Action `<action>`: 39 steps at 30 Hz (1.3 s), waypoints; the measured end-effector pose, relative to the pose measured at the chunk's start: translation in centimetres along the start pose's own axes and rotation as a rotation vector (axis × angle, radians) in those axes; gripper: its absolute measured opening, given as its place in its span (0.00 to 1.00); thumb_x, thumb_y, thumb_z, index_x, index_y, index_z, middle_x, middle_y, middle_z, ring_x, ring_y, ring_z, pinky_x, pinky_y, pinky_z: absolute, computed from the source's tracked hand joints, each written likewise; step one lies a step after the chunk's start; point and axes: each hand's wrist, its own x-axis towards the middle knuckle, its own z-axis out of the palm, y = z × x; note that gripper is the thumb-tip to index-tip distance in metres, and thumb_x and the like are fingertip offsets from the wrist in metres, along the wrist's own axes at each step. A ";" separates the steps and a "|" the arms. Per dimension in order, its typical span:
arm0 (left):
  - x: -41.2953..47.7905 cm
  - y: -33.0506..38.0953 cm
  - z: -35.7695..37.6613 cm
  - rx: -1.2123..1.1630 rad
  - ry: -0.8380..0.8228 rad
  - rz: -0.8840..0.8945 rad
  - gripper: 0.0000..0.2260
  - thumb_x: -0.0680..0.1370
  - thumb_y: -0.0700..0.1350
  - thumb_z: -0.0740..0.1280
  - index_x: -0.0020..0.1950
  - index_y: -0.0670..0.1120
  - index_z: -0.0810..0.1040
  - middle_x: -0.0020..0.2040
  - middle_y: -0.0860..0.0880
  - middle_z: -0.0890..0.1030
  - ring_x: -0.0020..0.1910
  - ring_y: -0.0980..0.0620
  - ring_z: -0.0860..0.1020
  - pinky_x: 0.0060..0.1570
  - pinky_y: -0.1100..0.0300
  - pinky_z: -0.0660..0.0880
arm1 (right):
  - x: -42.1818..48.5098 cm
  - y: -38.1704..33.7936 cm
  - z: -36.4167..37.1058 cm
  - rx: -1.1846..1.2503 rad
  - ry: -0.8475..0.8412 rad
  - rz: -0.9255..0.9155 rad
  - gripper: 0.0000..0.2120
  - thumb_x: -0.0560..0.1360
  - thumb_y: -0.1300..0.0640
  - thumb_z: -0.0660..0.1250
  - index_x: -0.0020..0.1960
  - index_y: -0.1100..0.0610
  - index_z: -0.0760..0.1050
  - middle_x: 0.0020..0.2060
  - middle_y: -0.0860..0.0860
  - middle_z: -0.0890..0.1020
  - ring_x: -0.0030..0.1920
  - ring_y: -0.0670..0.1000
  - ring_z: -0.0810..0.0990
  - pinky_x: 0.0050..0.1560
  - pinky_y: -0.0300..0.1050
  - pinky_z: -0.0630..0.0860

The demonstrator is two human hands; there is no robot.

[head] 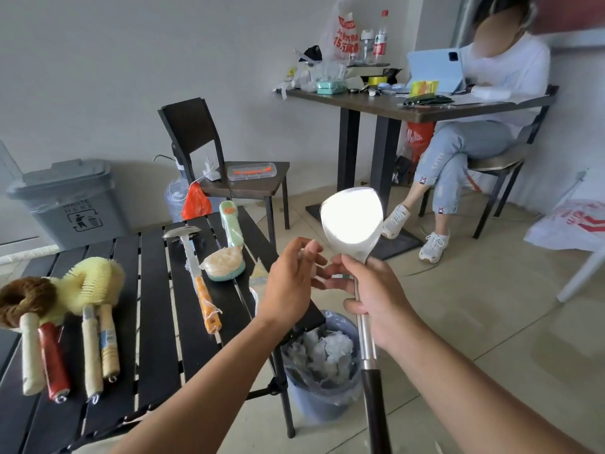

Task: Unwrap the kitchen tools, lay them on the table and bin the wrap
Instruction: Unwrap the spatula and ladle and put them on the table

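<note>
Your right hand (pixel 376 299) grips spatula (pixel 352 217) shaft; left hand (pixel 291 283) open beside grip. Brushes (pixel 91 283) lie on surface (pixel 157 306), wrap in bin (pixel 314 407) below grip. Sponge (pixel 222 265) looks still wrapped.

Both arms are bare: the left forearm (pixel 203 371) and the right forearm (pixel 474 381) show uncovered skin from the wrist down to the lower edge of the view. Each is slender and smooth, widening toward the elbow. The left hand (pixel 288 283) shows its back, with low knuckle ridges and faint tendon lines running to the wrist; the nails on its fingertips (pixel 315 249) look short and plain. The right hand (pixel 376 303) also shows its back, with rounded knuckles. A strip of pale beige cloth (pixel 98 447) shows at the bottom edge beneath the left forearm; whether it is the person's clothing cannot be told.
</note>
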 end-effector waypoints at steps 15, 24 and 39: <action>4.6 -3.9 3.5 0.302 -0.030 -0.008 0.27 0.86 0.67 0.53 0.39 0.47 0.71 0.31 0.55 0.73 0.29 0.55 0.69 0.32 0.59 0.69 | 4.9 -2.1 -8.0 -0.604 0.019 -0.099 0.07 0.80 0.56 0.67 0.50 0.59 0.80 0.43 0.53 0.88 0.27 0.45 0.74 0.27 0.39 0.67; 5.8 -7.0 3.8 0.518 -0.166 -0.091 0.21 0.87 0.63 0.54 0.69 0.50 0.72 0.63 0.53 0.73 0.58 0.56 0.74 0.47 0.71 0.66 | 7.6 -2.1 -9.3 -0.504 0.042 -0.087 0.06 0.81 0.56 0.69 0.54 0.58 0.81 0.36 0.48 0.86 0.27 0.45 0.74 0.23 0.36 0.65; 4.4 -4.8 -0.9 0.456 -0.086 -0.065 0.19 0.87 0.61 0.55 0.63 0.48 0.76 0.59 0.50 0.78 0.56 0.54 0.78 0.47 0.66 0.69 | 6.8 -1.8 -5.0 -0.346 -0.096 0.101 0.11 0.86 0.59 0.63 0.58 0.65 0.80 0.37 0.55 0.83 0.26 0.45 0.69 0.22 0.36 0.59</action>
